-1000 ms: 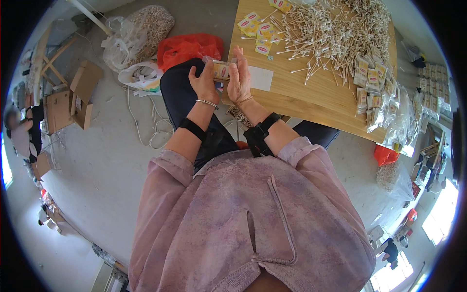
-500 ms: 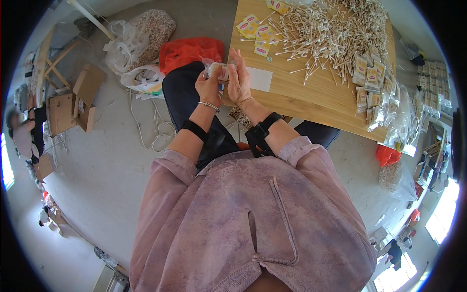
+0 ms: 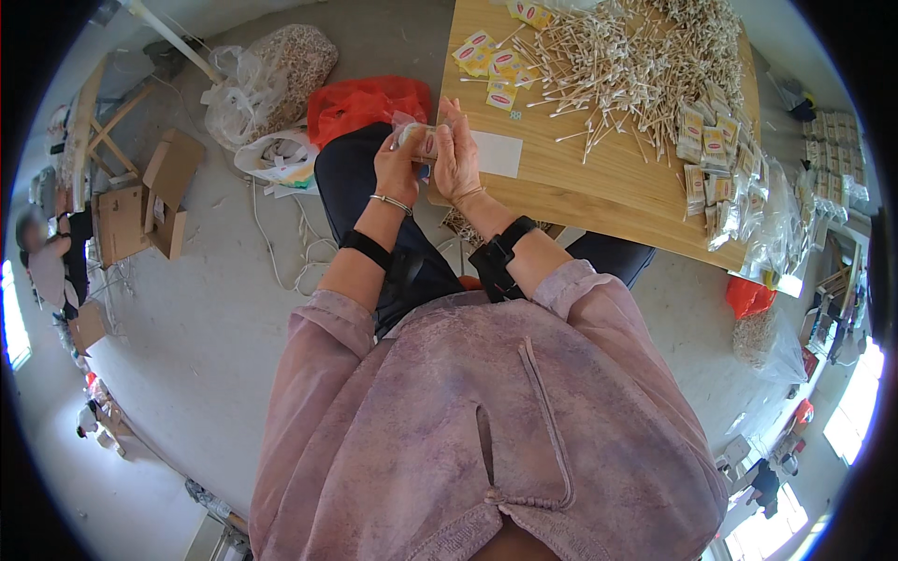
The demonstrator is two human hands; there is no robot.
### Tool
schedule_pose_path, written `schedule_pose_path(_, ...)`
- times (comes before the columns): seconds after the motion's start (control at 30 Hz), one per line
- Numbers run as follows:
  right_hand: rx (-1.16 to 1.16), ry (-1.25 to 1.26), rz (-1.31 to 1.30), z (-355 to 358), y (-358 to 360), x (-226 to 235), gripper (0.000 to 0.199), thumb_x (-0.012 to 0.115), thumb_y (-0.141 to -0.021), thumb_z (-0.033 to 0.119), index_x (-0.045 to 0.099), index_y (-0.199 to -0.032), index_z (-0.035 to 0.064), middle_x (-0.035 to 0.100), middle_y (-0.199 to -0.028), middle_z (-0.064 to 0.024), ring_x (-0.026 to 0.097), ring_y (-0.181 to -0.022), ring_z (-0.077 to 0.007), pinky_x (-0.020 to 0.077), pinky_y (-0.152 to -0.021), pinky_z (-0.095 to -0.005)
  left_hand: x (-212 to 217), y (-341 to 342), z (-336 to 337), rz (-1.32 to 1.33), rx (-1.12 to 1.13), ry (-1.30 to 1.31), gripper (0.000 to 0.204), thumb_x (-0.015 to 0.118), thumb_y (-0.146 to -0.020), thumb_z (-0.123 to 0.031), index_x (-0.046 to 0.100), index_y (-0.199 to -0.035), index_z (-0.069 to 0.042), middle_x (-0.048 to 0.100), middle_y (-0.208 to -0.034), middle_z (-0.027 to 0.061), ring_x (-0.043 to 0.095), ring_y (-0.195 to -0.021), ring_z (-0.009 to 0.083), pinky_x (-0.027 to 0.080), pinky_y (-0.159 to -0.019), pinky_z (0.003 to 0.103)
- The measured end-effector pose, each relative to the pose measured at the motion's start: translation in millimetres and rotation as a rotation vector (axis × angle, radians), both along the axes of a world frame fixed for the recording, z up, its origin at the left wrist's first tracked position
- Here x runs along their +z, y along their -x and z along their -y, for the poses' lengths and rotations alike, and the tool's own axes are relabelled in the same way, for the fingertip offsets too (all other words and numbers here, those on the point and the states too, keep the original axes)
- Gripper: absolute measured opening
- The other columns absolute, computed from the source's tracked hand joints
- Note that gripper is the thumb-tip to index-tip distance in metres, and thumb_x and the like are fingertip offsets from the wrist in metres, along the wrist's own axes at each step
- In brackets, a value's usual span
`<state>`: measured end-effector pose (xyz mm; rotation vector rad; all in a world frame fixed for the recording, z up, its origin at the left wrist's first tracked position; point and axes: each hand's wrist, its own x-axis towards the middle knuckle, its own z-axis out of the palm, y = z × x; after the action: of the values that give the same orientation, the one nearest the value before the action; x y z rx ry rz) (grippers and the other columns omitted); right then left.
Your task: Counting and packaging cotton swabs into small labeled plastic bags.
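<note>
Both hands are meeting at the near edge of the table (image 3: 599, 201), above the lap. Left hand (image 3: 398, 168) and right hand (image 3: 456, 154) are closing together around a small clear packet (image 3: 419, 140), fingers wrapping it from either side; its contents are probably cotton swabs, though blur is hiding the detail. A white card (image 3: 496, 154) is lying just beside the right hand. Loose swabs (image 3: 627, 65) are lying heaped farther back, filled packets (image 3: 716, 164) stacked to the right.
</note>
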<state>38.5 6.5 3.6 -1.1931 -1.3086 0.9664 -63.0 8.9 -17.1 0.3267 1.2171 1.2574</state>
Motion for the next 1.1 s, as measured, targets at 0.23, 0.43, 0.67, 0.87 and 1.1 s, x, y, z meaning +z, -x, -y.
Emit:
schedule_pose_path(0.23,0.000,-0.042,0.060,-1,0,-7,0.040,0.041,-0.095,0.018,0.041,-0.130,-0.0014,0.043,-0.132,-0.0273,0.031,-0.132,-0.0407,0.0249,-0.109,-0.0429,3,-3,1,-0.089,0.002,0.051,0.026,0.073,-0.080,-0.016,0.061,-0.098,-0.002,0.064,-0.088,0.0030,0.060,-0.074,0.0104,0.049,-0.065,0.023)
schedule_pose_path(0.43,-0.008,-0.086,0.273,-4,1,-14,0.029,0.042,-0.088,0.004,0.050,-0.116,0.0018,0.056,-0.118,-0.0203,0.038,-0.126,-0.0416,0.0250,-0.109,-0.0473,3,-15,12,-0.084,0.039,-0.010,0.025,0.071,-0.083,-0.015,0.060,-0.100,-0.001,0.064,-0.090,0.0027,0.060,-0.074,0.0091,0.048,-0.063,0.023)
schedule_pose_path(0.67,-0.049,-0.073,0.264,-4,4,-10,0.026,0.042,-0.086,-0.002,0.053,-0.109,0.0002,0.061,-0.108,-0.0185,0.043,-0.123,-0.0397,0.0252,-0.109,-0.0485,10,-5,20,0.108,0.059,0.047,0.022,0.066,-0.087,-0.020,0.059,-0.100,-0.003,0.064,-0.089,0.0017,0.059,-0.071,0.0082,0.046,-0.061,0.022)
schedule_pose_path(0.87,-0.045,-0.076,0.278,-5,2,-13,0.024,0.043,-0.086,-0.003,0.053,-0.108,0.0001,0.062,-0.107,-0.0178,0.043,-0.123,-0.0393,0.0257,-0.109,-0.0481,5,-11,30,0.009,-0.056,0.125,0.018,0.062,-0.090,-0.019,0.058,-0.100,-0.005,0.063,-0.091,0.0006,0.060,-0.078,0.0085,0.046,-0.066,0.020)
schedule_pose_path(1.1,-0.071,-0.050,0.241,-5,7,-12,0.020,0.047,-0.087,-0.001,0.054,-0.106,0.0010,0.062,-0.104,-0.0174,0.047,-0.120,-0.0376,0.0270,-0.108,-0.0470,-11,-3,30,-0.041,-0.129,0.085,0.021,0.062,-0.088,-0.014,0.055,-0.105,-0.005,0.062,-0.095,0.0019,0.060,-0.081,0.0089,0.047,-0.067,0.020)
